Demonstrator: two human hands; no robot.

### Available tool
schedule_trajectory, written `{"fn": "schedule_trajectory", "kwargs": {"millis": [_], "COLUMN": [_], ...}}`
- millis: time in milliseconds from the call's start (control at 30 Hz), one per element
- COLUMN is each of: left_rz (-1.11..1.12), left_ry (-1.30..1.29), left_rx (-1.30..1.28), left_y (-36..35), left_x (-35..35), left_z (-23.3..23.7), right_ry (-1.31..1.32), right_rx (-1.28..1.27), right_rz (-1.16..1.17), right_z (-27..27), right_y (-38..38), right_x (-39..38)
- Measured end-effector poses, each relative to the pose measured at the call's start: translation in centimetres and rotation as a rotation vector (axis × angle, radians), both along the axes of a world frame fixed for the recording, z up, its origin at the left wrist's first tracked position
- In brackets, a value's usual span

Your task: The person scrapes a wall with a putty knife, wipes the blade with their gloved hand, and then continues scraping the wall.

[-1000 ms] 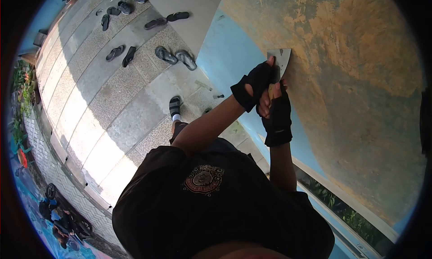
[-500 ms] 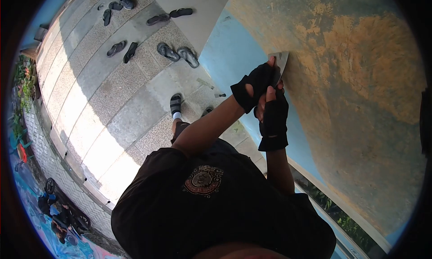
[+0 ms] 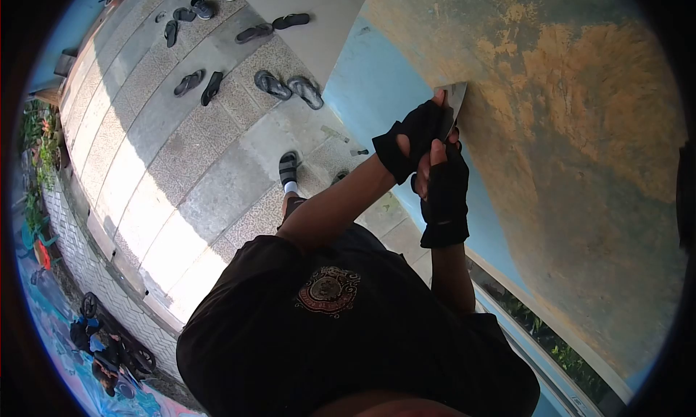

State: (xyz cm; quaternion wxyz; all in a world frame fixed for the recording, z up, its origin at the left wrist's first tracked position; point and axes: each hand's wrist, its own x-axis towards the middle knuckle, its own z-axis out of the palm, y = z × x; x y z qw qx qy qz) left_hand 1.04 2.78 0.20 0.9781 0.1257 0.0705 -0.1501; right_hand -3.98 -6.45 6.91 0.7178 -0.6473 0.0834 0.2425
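Note:
My left hand (image 3: 415, 138), in a black fingerless glove, is closed on a scraper (image 3: 454, 102) with a flat metal blade, a fingertip lying along the blade. Just below it, my right hand (image 3: 444, 192), gloved the same way, is closed around the lower part of the tool, so the handle is mostly hidden. The blade's edge meets the wall (image 3: 580, 221), whose surface is patchy with brown, ochre and grey-green areas. Light blue paint (image 3: 373, 76) covers the strip along the wall's left side.
Several sandals (image 3: 272, 84) lie on the paved floor (image 3: 217, 156) to the left. One sandalled foot (image 3: 288, 169) shows below my left arm. A small dark object (image 3: 359, 152) is on the floor by the wall. At lower left stands a motorcycle (image 3: 119, 337) with a person (image 3: 105, 377) close by.
The view has shifted slightly, moving the floor and motorcycle in the picture. My hands and the scraper keep nearly the same place on the wall.

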Motion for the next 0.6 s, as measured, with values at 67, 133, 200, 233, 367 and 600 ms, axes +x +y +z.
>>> {"fn": "schedule_trajectory", "kwargs": {"millis": [67, 133, 200, 233, 367, 600], "left_rz": [-0.049, -0.04, -0.028, -0.026, -0.014, 0.004], "left_ry": [0.029, 0.006, 0.001, 0.0, 0.04, -0.002], "left_rx": [-0.119, -0.013, 0.122, 0.126, -0.001, -0.02], "left_y": [0.2, -0.6, -0.8, -0.4, -0.1, 0.6], "left_x": [0.1, -0.2, -0.2, 0.1, 0.5, 1.1], "left_z": [-0.3, -0.4, 1.2, 1.5, 0.8, 1.4], "right_ry": [-0.026, -0.058, -0.049, -0.051, -0.027, -0.052], "right_rx": [-0.05, -0.09, -0.035, -0.03, -0.044, -0.055], "right_rz": [-0.011, -0.017, 0.03, 0.031, 0.02, 0.005], "right_z": [0.5, 0.6, 0.9, 0.7, 0.8, 1.4], "right_y": [0.7, 0.3, -1.1, -0.9, -0.1, 0.2], "right_x": [0.0, -0.4, -0.4, 0.0, 0.4, 0.8]}}
